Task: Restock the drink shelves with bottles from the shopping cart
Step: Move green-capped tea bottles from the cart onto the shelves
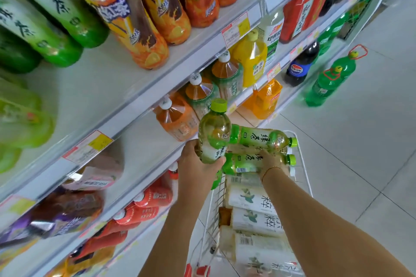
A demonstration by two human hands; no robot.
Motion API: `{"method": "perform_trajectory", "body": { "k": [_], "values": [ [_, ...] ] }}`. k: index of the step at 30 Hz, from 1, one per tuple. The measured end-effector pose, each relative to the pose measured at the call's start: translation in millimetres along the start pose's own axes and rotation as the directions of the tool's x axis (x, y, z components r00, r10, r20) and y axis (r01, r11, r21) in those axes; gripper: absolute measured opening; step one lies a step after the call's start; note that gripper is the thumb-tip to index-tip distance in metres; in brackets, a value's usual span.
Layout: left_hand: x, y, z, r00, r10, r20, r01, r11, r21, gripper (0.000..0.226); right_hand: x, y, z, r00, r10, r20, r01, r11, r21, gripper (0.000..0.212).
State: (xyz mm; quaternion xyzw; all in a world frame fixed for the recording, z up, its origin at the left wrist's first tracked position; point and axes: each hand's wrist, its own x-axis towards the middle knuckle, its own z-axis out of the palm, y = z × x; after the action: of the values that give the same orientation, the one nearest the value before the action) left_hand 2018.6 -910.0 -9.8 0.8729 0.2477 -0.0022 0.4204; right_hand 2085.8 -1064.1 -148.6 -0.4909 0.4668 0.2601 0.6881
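My left hand (198, 164) grips an upright green tea bottle (213, 135) with a lime cap, lifted above the white wire shopping cart (304, 164). My right hand (270, 161) reaches into the cart and holds a lying green tea bottle (243, 163). Another green tea bottle (263, 138) lies just beyond it on top of the load. Below them the cart holds several pale-labelled bottles (252, 200). The drink shelves (126, 101) run along my left.
The top shelf carries large green, orange and red tea bottles (144, 29). Lower shelves hold amber tea bottles (175, 117), yellow juice (252, 58) and red bottles (144, 207). Two green bottles (328, 81) and a cola bottle (299, 67) stand on the tiled floor to the right.
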Motion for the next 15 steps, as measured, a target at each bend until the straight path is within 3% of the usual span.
{"method": "perform_trajectory", "body": {
  "k": [1, 2, 4, 5, 9, 13, 15],
  "values": [
    [-4.5, 2.5, -5.7, 1.000, -0.010, -0.006, 0.010, 1.000, -0.020, 0.051, -8.0, 2.9, -0.2, 0.996, -0.016, -0.087, 0.016, 1.000, -0.008, 0.020],
    [-9.1, 4.8, -11.6, 1.000, -0.019, -0.013, 0.018, 0.999, -0.040, 0.052, -19.0, 6.9, -2.3, 0.982, -0.039, -0.186, 0.035, 0.999, -0.023, 0.042],
    [-19.3, 11.7, -25.7, 0.999, -0.027, -0.034, 0.024, 0.997, -0.080, 0.055, -46.5, 9.0, 0.6, 0.927, -0.203, -0.317, 0.183, 0.979, -0.093, 0.074],
    [-24.6, 16.1, -34.2, 0.998, -0.024, -0.053, 0.019, 0.995, -0.098, 0.055, -63.4, 7.9, 2.7, 0.894, -0.321, -0.314, 0.281, 0.945, -0.165, 0.081],
    [-43.1, 32.6, -78.6, 0.993, 0.003, -0.117, -0.029, 0.974, -0.226, 0.055, -128.1, -1.4, 3.3, 0.701, -0.709, -0.083, 0.639, 0.675, -0.369, 0.076],
    [-58.4, 51.8, -131.3, 0.962, 0.096, -0.254, -0.162, 0.954, -0.254, 0.059, -196.1, -17.3, 7.1, 0.478, -0.860, 0.177, 0.863, 0.423, -0.275, 0.072],
    [-61.1, 64.7, -152.9, 0.913, 0.133, -0.386, -0.240, 0.940, -0.243, 0.060, -229.3, -29.4, 14.9, 0.383, -0.884, 0.270, 0.924, 0.360, -0.130, 0.076]
  ]
}}
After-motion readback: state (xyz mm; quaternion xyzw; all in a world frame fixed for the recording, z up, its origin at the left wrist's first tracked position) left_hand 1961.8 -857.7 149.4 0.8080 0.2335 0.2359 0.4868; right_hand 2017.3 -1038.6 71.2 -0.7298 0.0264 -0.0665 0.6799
